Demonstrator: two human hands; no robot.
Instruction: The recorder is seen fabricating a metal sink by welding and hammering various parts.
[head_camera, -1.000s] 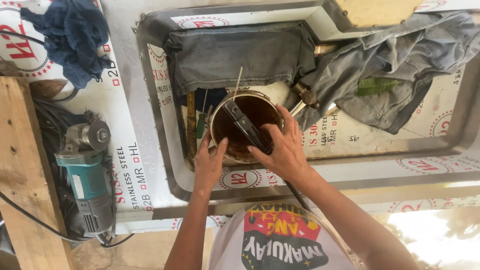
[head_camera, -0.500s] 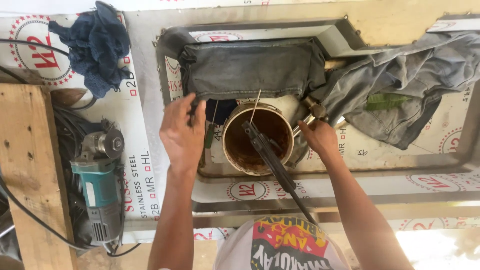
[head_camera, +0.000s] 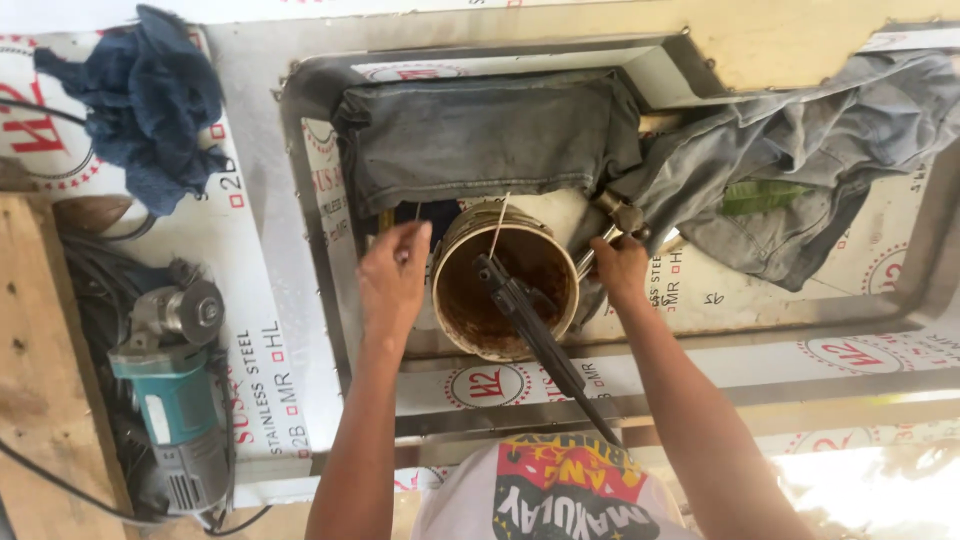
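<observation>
Bucket (head_camera: 505, 290) sitting in the middle of the sheet-metal tray (head_camera: 300, 250), its open mouth facing straight up at me, its inside stained rusty brown. A long dark tool (head_camera: 540, 335) is lying across the bucket's near rim: its long axis is running on a slant, the upper end resting inside the mouth near the centre, the lower end pointing down and to the right, out over the rim toward my shirt (head_camera: 575, 495). A thin wire handle (head_camera: 497, 228) is standing up from the far side of the bucket.

I am holding my left hand (head_camera: 393, 280) just beside the bucket's left wall, fingers curled loosely with the tips drawn close together near a small pale thing; I cannot tell whether I am actually pinching it. I am reaching my right hand (head_camera: 620, 270) to the bucket's right side, fingers folded around a metal-headed tool (head_camera: 618, 218) whose shaft is slanting down toward the bucket's rim; the grasp looks pressed together, though the fingertips are hidden from me.

Grey cloth (head_camera: 480, 140) is lying folded just beyond the bucket, and another crumpled grey cloth (head_camera: 820, 160) is spreading off to the right, over a green object (head_camera: 760, 195). A dark blue rag (head_camera: 145, 100) is lying at the far left, well apart. A teal angle grinder (head_camera: 175, 400) is resting on the left, beside a wooden board (head_camera: 40, 400), its cable trailing.
</observation>
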